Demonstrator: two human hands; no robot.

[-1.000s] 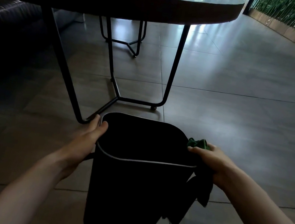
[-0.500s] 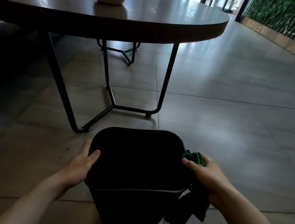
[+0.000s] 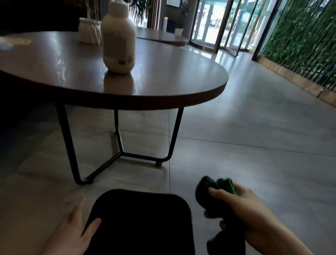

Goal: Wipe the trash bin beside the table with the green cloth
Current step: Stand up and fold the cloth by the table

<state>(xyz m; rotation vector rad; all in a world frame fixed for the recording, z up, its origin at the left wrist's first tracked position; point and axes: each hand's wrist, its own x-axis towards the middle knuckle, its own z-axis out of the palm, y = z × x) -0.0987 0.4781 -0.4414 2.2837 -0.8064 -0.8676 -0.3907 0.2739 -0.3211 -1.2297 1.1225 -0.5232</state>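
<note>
Steadying the bin (image 3: 139, 231) with the flat, empty left hand (image 3: 70, 237), press the cloth (image 3: 218, 212), bunched in the closed right hand (image 3: 241, 211), firmly along its rim.

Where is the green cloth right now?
The green cloth is bunched in the right hand, off to the right of the trash bin and clear of its rim.
</note>
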